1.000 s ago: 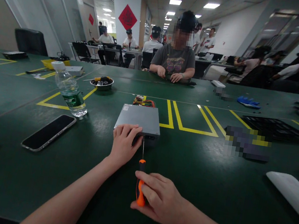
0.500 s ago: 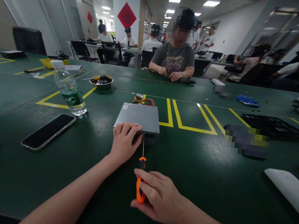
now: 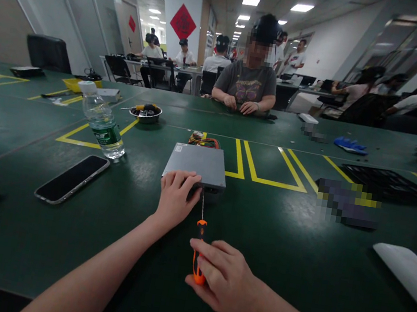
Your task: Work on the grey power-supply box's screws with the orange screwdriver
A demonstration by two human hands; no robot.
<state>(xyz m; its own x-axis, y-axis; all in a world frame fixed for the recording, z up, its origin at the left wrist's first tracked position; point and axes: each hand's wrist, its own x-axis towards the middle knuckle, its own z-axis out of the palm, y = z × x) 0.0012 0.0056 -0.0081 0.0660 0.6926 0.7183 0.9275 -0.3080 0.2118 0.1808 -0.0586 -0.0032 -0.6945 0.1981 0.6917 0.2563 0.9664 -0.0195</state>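
Observation:
A flat grey metal box (image 3: 197, 162) lies on the green table (image 3: 283, 231) in front of me, with coloured wires (image 3: 203, 140) at its far end. My left hand (image 3: 175, 198) rests on the box's near left corner, fingers curled over the edge. My right hand (image 3: 224, 277) is closed round the orange handle of a screwdriver (image 3: 200, 239). The screwdriver's thin shaft points away from me and its tip meets the box's near side.
A water bottle (image 3: 102, 122) and a dark phone (image 3: 72, 178) lie to the left. A metal bowl (image 3: 145, 113) with tools sits further back. A white object (image 3: 407, 272) and a black tray (image 3: 386, 181) lie at right. A person sits across the table, hands on it.
The view has shifted slightly. Both hands, the screwdriver and the box keep the same arrangement.

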